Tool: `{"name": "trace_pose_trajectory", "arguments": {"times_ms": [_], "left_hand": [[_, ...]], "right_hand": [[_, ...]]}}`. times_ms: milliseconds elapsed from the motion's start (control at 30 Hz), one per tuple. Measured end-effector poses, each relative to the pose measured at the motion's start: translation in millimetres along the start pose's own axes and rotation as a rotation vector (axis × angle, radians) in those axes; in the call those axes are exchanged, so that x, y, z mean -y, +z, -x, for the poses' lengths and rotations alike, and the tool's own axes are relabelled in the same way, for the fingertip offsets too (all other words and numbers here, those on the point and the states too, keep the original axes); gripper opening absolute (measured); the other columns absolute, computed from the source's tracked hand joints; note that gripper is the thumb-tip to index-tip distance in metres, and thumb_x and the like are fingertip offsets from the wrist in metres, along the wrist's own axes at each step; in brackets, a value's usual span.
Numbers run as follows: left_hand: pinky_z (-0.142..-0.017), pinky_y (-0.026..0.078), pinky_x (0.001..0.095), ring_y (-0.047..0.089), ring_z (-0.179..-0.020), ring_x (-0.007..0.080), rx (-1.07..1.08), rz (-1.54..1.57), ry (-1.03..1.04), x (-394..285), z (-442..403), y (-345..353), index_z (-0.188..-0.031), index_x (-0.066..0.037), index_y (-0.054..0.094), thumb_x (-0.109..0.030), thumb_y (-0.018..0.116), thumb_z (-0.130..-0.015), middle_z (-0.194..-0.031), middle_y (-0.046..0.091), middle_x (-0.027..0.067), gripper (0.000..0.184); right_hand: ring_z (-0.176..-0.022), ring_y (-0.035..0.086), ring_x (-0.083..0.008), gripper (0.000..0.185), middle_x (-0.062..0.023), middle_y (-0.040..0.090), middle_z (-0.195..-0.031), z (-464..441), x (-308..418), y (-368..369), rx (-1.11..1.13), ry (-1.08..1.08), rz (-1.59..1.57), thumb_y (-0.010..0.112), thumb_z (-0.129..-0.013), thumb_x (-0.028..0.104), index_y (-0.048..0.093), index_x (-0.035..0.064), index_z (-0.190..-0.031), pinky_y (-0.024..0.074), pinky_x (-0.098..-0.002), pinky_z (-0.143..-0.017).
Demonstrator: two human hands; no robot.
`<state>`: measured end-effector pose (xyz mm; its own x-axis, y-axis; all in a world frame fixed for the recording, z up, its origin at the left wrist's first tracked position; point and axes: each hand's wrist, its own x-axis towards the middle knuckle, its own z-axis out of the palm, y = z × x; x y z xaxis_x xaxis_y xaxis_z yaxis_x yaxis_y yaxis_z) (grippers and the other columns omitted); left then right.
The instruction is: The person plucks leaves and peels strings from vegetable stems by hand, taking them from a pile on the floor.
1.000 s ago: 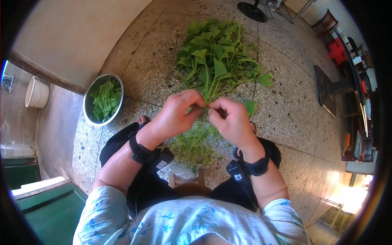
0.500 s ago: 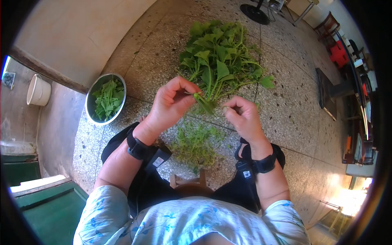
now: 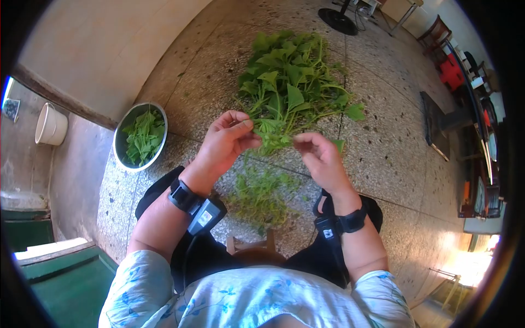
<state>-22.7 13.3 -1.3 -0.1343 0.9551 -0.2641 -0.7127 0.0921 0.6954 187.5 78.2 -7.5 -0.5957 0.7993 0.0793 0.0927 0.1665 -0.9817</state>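
My left hand pinches a small green leafy sprig between thumb and fingers, with the leaves pointing right. My right hand is at the sprig's right side, thumb and forefinger closed near its edge; what sits between those fingertips is too small to make out. Just beyond both hands lies a large heap of leafy green stems on the speckled floor. Below the hands, between my knees, is a looser pile of thin, pale green stems.
A metal basin with picked greens stands at the left. A white bucket is farther left. Black stand base at the top, a dark table with a red stool at right. A wooden seat is beneath me.
The left hand has turned, and the sprig in it now spreads its leaves toward the right hand. The right hand has moved slightly left, up to the sprig.
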Motion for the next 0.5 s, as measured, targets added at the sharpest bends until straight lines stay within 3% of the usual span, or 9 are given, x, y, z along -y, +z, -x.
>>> {"name": "trace_pose_trajectory", "arguments": {"times_ms": [67,133,200,333,400,500], "left_hand": [[-0.06,0.051,0.0274,0.058,-0.067,0.0159,0.007,-0.005,0.03,4.3,-0.8,3.2,-0.09,-0.004,0.049,-0.002,0.051,-0.083,-0.076,0.055,0.0047,0.008],[-0.06,0.051,0.0277,0.058,-0.068,0.0165,0.011,-0.011,0.06,6.6,-2.1,4.7,-0.09,-0.004,0.049,-0.002,0.051,-0.083,-0.076,0.056,0.0053,0.008],[-0.061,0.052,0.0285,0.059,-0.069,0.0174,0.065,-0.03,0.084,7.5,-2.8,5.4,-0.091,-0.004,0.048,-0.002,0.051,-0.083,-0.079,0.057,0.0068,0.009],[-0.061,0.052,0.0271,0.059,-0.068,0.0157,0.031,-0.117,0.117,7.5,1.0,16.3,-0.09,-0.002,0.046,-0.001,0.053,-0.081,-0.08,0.056,0.0066,0.011],[-0.063,0.051,0.0263,0.058,-0.068,0.0141,-0.005,-0.241,0.251,9.5,2.3,19.6,-0.09,-0.002,0.046,-0.001,0.053,-0.08,-0.08,0.056,0.0059,0.012],[-0.067,0.051,0.0295,0.058,-0.073,0.0153,0.014,-0.288,0.348,20.0,0.7,21.7,-0.088,-0.003,0.046,0.0,0.053,-0.081,-0.083,0.057,0.0065,0.01]], "right_hand": [[-0.084,0.052,-0.0121,0.022,-0.0047,0.055,-0.092,-1.2,6.5,3.4,0.039,-0.01,-0.052,0.053,-0.077,0.004,0.053,0.0001,-0.099,0.0429,-0.0249,-0.074],[-0.085,0.052,-0.012,0.027,-0.0049,0.054,-0.094,-2.1,20.2,9.4,0.066,0.146,-0.28,0.054,-0.078,0.006,0.049,-0.0006,-0.103,0.0428,-0.0252,-0.074],[-0.084,0.051,-0.0107,0.031,-0.0051,0.054,-0.094,-5.2,17.5,11.8,0.06,0.136,-0.263,0.055,-0.079,0.008,0.046,-0.0007,-0.107,0.0427,-0.0247,-0.073],[-0.082,0.051,-0.0109,0.028,-0.0042,0.055,-0.09,-6.4,17.1,12.4,-0.148,0.107,-0.249,0.058,-0.078,0.012,0.049,-0.0002,-0.102,0.0419,-0.0252,-0.072],[-0.082,0.051,-0.0116,0.027,-0.0037,0.056,-0.089,-6.5,14.2,11.4,-0.247,0.125,-0.18,0.059,-0.078,0.014,0.05,0.0003,-0.1,0.0413,-0.0257,-0.073],[-0.08,0.053,-0.0126,0.024,-0.0038,0.058,-0.086,-6.9,10.7,13.7,-0.058,0.43,-0.416,0.06,-0.078,0.021,0.056,0.0036,-0.093,0.0404,-0.0267,-0.074]]}}
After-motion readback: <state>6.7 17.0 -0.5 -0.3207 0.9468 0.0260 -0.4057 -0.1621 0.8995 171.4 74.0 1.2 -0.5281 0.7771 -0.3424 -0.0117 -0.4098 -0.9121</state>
